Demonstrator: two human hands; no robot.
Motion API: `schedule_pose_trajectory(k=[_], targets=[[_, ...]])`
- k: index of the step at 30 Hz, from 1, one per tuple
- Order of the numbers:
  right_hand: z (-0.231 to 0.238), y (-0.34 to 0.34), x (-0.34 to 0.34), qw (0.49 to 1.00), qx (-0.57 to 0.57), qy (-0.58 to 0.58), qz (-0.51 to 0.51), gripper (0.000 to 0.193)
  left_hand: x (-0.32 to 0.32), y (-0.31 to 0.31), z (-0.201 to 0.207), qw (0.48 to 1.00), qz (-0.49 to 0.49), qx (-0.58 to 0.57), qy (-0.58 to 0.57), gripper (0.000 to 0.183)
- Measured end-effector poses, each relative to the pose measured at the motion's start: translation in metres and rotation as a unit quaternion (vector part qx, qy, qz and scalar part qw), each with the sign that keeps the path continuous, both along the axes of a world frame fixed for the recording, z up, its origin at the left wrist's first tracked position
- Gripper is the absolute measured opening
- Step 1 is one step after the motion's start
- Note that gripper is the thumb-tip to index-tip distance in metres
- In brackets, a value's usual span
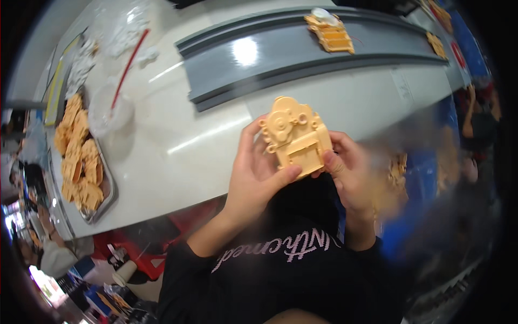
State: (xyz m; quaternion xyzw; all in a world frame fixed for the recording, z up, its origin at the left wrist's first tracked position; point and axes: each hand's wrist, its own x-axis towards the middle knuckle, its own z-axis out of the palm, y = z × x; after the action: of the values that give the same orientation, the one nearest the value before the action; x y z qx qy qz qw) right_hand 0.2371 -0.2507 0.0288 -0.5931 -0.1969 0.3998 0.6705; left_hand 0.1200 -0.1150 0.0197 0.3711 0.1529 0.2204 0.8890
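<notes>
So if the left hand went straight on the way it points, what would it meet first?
The orange plastic piece, which the left hand is touching. Beyond it, up and right in the picture, probably the grey channel, though depth is unclear.

We make out one line of pale pink script point(292, 247), upside down to us, across the front of the black top point(280, 286), while what looks like a label point(401, 86) on the tabletop point(156, 178) is too faint to read.
</notes>
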Motion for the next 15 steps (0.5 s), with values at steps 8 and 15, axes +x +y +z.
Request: schedule_pose_trajectory(k=[8, 15], targets=[[0.01, 0.038, -0.037, 0.996, 0.031, -0.05, 0.06, 0.037, -0.059, 0.013, 0.011, 0.992, 0.068, 0.108, 0.01, 0.08], [0.004, 0.056, -0.083, 0.962, 0.089, -0.094, 0.242, 0.04, -0.178, 0.063, 0.008, 0.816, 0.441, 0.311, 0.207, 0.066]])
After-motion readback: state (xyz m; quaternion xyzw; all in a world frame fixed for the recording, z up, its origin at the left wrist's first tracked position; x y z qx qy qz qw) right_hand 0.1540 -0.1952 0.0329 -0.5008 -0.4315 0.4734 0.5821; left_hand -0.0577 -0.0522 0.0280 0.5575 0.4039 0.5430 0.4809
